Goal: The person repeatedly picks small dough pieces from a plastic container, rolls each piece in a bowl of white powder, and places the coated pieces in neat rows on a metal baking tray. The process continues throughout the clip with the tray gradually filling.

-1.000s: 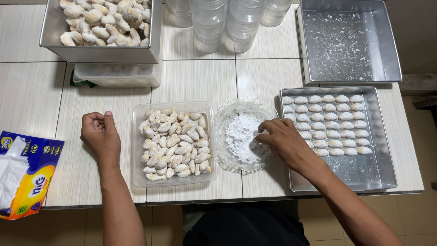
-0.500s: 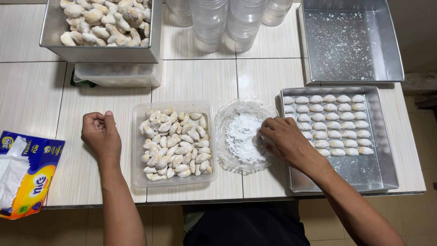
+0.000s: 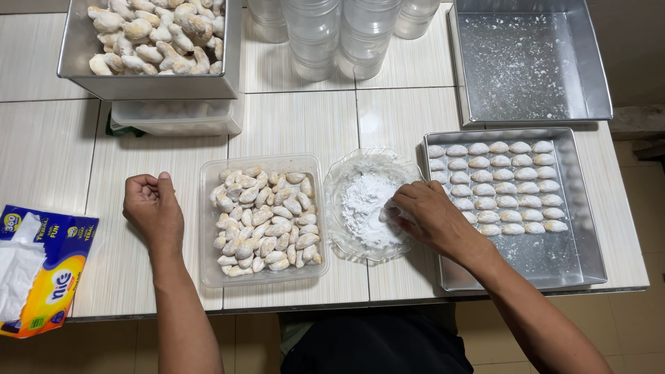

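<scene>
At the centre of the tiled desk (image 3: 291,125), the right hand (image 3: 433,218) rests in the glass dish (image 3: 346,181) of white powder (image 3: 366,201), fingers (image 3: 402,206) drawn together over a small pale piece at the powder's 3 o'clock edge. The piece is mostly hidden by the fingers, so it is probably one of the crescent cookies, though the view does not settle it. Compared with a second ago, this hand has shifted only slightly within the dish, sliding a little toward 6 o'clock; it keeps working in the powder and nothing has yet left the dish.

The left hand (image 3: 152,208) lies at 9 o'clock of the clear plastic tub (image 3: 208,228) heaped with uncoated cookies (image 3: 267,221); it sits loosely curled on the desk, holding nothing, and has not moved.

At 3 o'clock of the dish, a metal tray (image 3: 554,260) carries neat rows of powdered cookies (image 3: 499,185) filling its far half, the near half bare. The row count looks unchanged from the earlier views. At 12 o'clock of that tray sits an empty dusted tray (image 3: 533,62). Toward 11 o'clock stands a deep metal pan (image 3: 152,83) of larger pieces on a lidded plastic box (image 3: 176,119), with clear jars (image 3: 339,34) beside it. A tissue pack (image 3: 41,270) lies at the desk's 8 o'clock corner.
</scene>
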